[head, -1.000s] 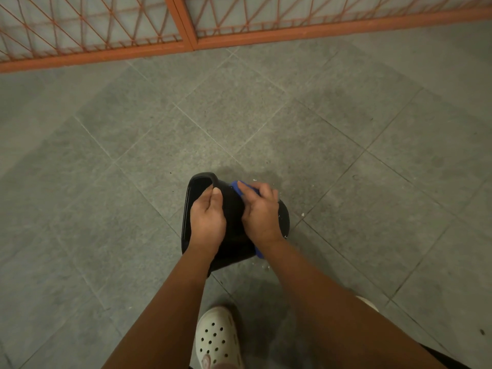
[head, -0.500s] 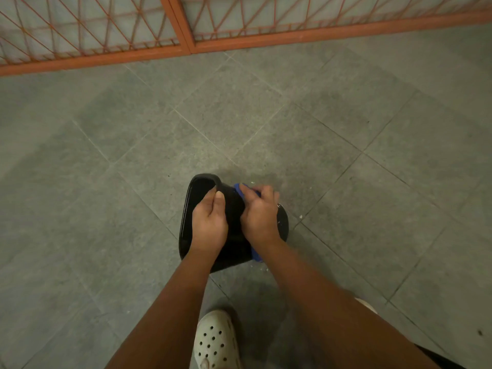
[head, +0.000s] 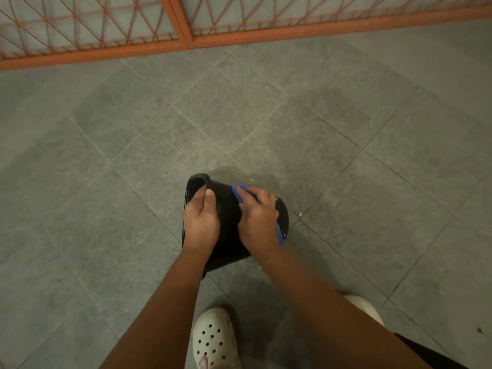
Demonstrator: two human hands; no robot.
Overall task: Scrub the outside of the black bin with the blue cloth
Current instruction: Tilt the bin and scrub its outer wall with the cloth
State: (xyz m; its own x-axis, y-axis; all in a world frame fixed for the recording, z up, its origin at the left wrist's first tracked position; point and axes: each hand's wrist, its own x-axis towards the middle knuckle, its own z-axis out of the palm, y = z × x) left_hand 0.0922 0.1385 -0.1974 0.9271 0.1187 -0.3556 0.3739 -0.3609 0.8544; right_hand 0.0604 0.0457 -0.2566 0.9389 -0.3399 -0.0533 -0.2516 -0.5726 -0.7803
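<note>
Down on the grey tiled floor (head: 106, 182), the black bin (head: 229, 209) lies on its side, its open mouth turned left. At that mouth the left grip (head: 201, 222) clasps the rim, thumb on the outside wall and fingers curled over the edge. Just right of it, on the same wall, the right grip (head: 259, 217) holds the blue cloth (head: 239, 194) pressed to the bin. The cloth shows past its fingertips and beside its wrist. White flecks dot the floor right of that grip. Below both grips stands a white perforated clog (head: 213, 339), and far beyond them runs an orange fence (head: 183, 27).
</note>
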